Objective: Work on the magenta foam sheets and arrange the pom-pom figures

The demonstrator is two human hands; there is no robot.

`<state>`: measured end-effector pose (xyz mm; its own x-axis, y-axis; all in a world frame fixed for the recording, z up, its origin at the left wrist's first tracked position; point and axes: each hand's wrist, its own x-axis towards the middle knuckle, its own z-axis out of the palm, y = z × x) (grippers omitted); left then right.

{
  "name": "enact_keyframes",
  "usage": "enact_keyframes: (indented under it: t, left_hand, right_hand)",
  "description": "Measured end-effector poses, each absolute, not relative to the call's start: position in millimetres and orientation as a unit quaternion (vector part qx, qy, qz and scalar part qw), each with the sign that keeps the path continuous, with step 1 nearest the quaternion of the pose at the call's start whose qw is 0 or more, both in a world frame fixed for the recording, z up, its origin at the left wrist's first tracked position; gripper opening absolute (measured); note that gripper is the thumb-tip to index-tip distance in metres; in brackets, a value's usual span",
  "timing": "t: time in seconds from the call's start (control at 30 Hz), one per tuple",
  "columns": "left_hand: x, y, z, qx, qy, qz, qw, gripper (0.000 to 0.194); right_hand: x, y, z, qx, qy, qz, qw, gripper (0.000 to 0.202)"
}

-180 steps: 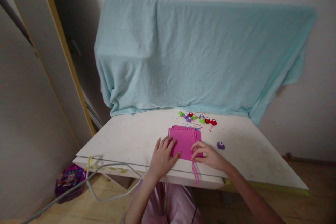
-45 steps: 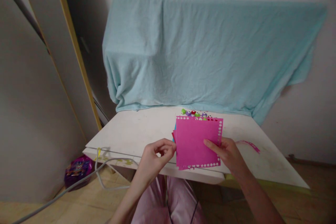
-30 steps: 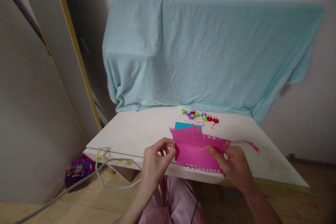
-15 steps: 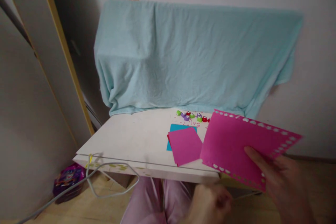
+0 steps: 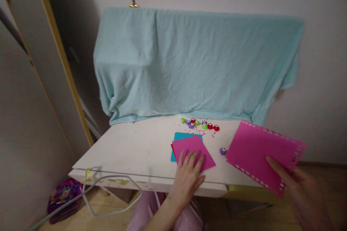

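My right hand (image 5: 295,184) grips a magenta paper sheet (image 5: 260,151) at its right side, thumb on top. Small punched shapes run along several of its edges. With fingers spread, my left hand (image 5: 189,175) lies on another magenta sheet (image 5: 192,144) on the table. Under that sheet a blue sheet (image 5: 177,137) and a red corner (image 5: 172,148) stick out. A purple paper punch (image 5: 223,151) stands just left of the held sheet. Several small punches in green, purple and red, such as a red one (image 5: 216,128), stand at the back among pink paper bits.
The white table (image 5: 130,144) has a light blue cloth (image 5: 200,65) draped behind it. A grey cable (image 5: 108,177) loops past its front left edge. On the floor at left lies a purple bag (image 5: 65,198).
My left hand has come up from below the table edge onto the stacked magenta sheet. The held sheet has shifted right and slightly down, uncovering a purple punch and a red one.
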<state>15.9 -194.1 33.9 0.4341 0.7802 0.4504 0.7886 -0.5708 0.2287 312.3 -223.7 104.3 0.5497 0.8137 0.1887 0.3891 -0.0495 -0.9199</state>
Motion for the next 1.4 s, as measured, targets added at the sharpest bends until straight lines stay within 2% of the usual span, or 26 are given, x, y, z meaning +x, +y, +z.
enact_keyframes:
  t: [0.07,0.27,0.5,0.67,0.73,0.83,0.9,0.93,1.07,1.13,1.3,1.4]
  left_hand:
    - [5,-189,32,-0.851,-0.466,-0.242,0.035,0.058]
    - [-10,-184,28,-0.859,-0.473,-0.167,0.105,0.033]
    - [-30,-160,21,-0.841,-0.507,-0.136,0.13,0.032]
    - [-38,-157,19,-0.837,-0.516,-0.154,0.098,0.032]
    - [-40,-160,18,-0.833,-0.518,-0.179,0.068,0.039]
    - [-44,-167,15,-0.811,-0.52,-0.268,0.006,0.056]
    - [-46,-170,15,-0.775,-0.523,-0.351,-0.045,0.064]
    - [-48,-171,16,-0.751,-0.526,-0.393,-0.067,0.069]
    - [-54,-170,26,-0.678,-0.538,-0.495,-0.08,0.083]
    - [-58,-166,32,-0.697,-0.534,-0.476,-0.052,0.077]
    - [-67,-159,37,-0.804,-0.478,-0.343,0.082,0.023]
    - [-62,-159,37,-0.825,-0.468,-0.286,0.138,0.017]
  right_hand:
    - [314,-220,98,-0.713,-0.395,0.251,0.522,0.039]
    - [317,-212,91,-0.687,-0.373,0.314,0.539,0.045]
    - [315,-217,93,-0.685,-0.374,0.318,0.538,0.048]
    - [310,-210,83,-0.661,-0.392,0.322,0.553,0.053]
    - [304,-202,80,-0.664,-0.423,0.296,0.541,0.05]
    - [284,-183,82,-0.637,-0.516,0.171,0.547,0.04]
    - [264,-167,85,-0.546,-0.614,0.091,0.562,0.029]
    - [254,-158,85,-0.488,-0.682,0.085,0.537,0.027]
    - [217,-118,65,-0.35,-0.823,0.098,0.436,0.043]
    - [207,-100,46,-0.326,-0.851,0.116,0.394,0.048]
    - [201,-86,23,-0.321,-0.883,0.122,0.321,0.054]
    - [205,-98,28,-0.372,-0.871,0.097,0.305,0.071]
